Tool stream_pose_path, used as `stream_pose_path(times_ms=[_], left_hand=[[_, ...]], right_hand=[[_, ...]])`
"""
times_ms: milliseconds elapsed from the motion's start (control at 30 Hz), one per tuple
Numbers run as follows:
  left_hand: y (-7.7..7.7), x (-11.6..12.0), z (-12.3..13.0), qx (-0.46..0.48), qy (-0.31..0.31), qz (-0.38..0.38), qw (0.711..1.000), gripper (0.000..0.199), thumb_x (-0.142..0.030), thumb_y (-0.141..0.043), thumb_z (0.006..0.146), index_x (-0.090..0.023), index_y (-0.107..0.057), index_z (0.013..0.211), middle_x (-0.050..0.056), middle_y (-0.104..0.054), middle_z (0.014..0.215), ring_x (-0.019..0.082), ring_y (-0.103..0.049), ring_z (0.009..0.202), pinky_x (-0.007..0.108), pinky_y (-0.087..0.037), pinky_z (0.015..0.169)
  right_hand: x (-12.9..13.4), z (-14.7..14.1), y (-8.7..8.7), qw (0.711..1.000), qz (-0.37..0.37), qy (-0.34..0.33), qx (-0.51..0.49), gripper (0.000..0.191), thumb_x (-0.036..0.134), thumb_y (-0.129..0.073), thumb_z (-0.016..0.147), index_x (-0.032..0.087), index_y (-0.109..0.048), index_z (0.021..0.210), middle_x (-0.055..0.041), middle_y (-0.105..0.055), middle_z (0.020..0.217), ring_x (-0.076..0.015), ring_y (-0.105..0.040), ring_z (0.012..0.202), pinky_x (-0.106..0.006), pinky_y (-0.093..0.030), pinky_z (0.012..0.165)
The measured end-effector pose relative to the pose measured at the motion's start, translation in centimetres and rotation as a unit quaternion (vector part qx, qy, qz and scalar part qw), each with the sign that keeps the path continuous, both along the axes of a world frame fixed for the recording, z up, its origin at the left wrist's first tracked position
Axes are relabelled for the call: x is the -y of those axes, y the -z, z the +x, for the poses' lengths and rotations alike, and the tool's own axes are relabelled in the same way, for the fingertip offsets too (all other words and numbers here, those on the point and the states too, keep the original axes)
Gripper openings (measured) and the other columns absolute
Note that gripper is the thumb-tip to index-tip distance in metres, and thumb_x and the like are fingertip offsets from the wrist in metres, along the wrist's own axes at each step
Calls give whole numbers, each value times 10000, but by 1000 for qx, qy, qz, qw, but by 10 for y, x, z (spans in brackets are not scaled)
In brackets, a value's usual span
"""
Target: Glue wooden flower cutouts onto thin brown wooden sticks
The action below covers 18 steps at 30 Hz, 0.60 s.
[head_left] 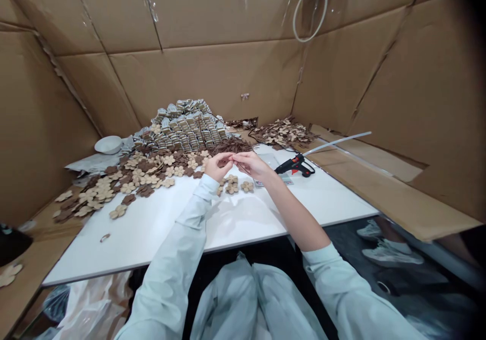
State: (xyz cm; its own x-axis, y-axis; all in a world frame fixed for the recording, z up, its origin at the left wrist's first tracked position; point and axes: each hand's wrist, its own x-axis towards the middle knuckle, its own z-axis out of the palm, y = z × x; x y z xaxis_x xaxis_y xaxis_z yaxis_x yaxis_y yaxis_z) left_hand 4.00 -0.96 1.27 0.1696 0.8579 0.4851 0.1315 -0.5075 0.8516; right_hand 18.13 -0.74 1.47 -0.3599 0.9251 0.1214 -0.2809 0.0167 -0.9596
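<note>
My left hand (pixel 218 166) and my right hand (pixel 251 163) meet fingertip to fingertip over the middle of the white table (pixel 159 233). Both are closed in a pinch, and what sits between the fingers is too small to make out. Just below them lie several tan flower cutouts (pixel 232 185), with one more flower (pixel 246 186) a little to the right. A black glue gun (pixel 294 165) with a long pale glue stick (pixel 337 142) rests on the table right of my right hand. Behind my hands is a heap of thin brown strips (pixel 231 145).
Tan and brown flower cutouts (pixel 138 170) spread over the table's left side. Behind them rises a stack of small wrapped packets (pixel 186 129), with a white bowl (pixel 108 145) to its left. Another brown and tan pile (pixel 284 131) lies back right. Cardboard walls (pixel 212 76) enclose the table.
</note>
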Motion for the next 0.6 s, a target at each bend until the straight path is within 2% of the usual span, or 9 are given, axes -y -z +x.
stream_pose_path(times_ms=[167, 333, 433, 600], left_hand=[[5, -1, 4, 90, 12, -110, 990, 283, -295, -664, 549, -115, -673, 768, 42, -666, 716, 155, -608, 673, 315, -487, 754], [5, -1, 5, 160, 24, -203, 966, 341, -356, -747, 401, -109, -672, 625, 38, -650, 599, 156, -607, 601, 352, -494, 761], [4, 0, 4, 175, 31, -247, 952, 373, -345, -773, 326, -106, -666, 591, 49, -648, 593, 168, -611, 606, 369, -485, 779], [7, -2, 0, 173, 67, -265, 946, 358, -236, -789, 335, -100, -673, 645, 50, -657, 641, 155, -614, 633, 354, -470, 818]], right_hand=[[-7, -1, 10, 999, 27, 18, 23, 249, 360, -668, 566, 129, -583, 599, 61, -404, 395, -19, -239, 336, -207, -124, 356], [-5, -4, 13, 995, 25, 65, 76, 263, 354, -669, 555, 131, -539, 506, 63, -353, 333, -30, -272, 324, -202, -149, 348], [-4, -5, 14, 987, 23, 100, 124, 337, 398, -673, 548, 143, -482, 437, 48, -370, 323, -33, -283, 315, -206, -161, 342], [-2, -5, 15, 970, 28, 141, 195, 470, 509, -656, 531, 161, -393, 357, 35, -350, 289, -37, -289, 299, -209, -176, 331]])
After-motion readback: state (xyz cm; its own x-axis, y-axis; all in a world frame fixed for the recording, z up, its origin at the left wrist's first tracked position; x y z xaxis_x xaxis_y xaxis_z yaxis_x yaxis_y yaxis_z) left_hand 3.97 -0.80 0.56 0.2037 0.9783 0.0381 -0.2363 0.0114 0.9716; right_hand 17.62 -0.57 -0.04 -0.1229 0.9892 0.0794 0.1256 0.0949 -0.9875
